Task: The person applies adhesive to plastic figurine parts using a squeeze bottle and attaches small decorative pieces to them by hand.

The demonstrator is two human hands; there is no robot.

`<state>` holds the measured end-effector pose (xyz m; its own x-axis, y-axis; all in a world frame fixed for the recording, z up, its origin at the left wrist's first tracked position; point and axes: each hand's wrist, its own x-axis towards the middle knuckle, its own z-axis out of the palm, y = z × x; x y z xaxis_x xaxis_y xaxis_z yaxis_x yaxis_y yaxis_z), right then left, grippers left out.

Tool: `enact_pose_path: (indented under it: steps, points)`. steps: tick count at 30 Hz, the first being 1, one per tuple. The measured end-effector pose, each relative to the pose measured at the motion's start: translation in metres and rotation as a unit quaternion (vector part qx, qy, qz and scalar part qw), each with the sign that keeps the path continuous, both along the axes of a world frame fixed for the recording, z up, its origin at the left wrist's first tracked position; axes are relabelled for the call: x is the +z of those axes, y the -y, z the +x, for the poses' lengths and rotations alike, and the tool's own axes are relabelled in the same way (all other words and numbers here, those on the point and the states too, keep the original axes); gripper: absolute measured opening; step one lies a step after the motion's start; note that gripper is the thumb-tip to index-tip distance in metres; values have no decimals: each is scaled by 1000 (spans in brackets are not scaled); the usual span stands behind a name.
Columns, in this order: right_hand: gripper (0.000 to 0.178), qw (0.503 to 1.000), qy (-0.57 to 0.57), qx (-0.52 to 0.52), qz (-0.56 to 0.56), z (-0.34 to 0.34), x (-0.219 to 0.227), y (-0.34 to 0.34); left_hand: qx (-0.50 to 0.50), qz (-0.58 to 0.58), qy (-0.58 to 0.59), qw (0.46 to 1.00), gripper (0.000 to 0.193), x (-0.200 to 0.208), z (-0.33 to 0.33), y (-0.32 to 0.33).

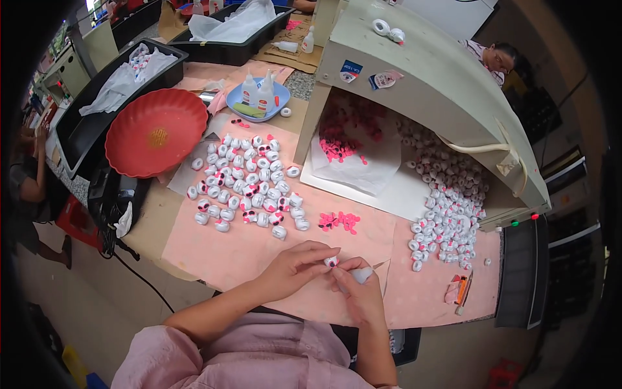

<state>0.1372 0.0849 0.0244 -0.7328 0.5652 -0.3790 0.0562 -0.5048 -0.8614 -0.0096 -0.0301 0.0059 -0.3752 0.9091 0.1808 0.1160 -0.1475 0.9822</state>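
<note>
Close to the table's near edge, my left hand is closed on a small white round piece with pink and black on it, pinched at the fingertips. My right hand holds a small whitish squeeze bottle, its thin tip pointing right. Its thumb and forefinger also reach up to the white piece. Just beyond my hands lies a small pile of pink and black flat pieces. To the left of that pile, many white round pieces stand in loose rows, several with pink and black parts on them.
A grey arched machine housing stands at right, with heaped white pieces spilling from it and pink pieces inside. A red scalloped bowl, a blue tray of bottles and black bins are left. An orange lighter lies right.
</note>
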Motion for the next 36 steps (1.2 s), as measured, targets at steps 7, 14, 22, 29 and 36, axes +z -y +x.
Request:
enact_pose_path:
  steps: [7, 14, 22, 29, 36]
  points:
    - [13, 999, 3, -5, 35, -1, -3, 3, -21, -1, 101, 995, 37, 3, -1, 0]
    - [22, 985, -6, -42, 170, -15, 1, 10, -24, -19, 244, 969, 29, -4, -6, -4]
    - [24, 981, -15, -27, 190, -19, 0, 10, -43, -32, 322, 945, 29, -3, -11, -2]
    - [21, 988, -35, -70, 133, -23, -10, 20, -53, -26, 376, 925, 26, -6, -13, 1]
    - [18, 969, 23, -107, 221, 22, 7, -7, 103, 4, -325, 940, 29, 11, -25, 16]
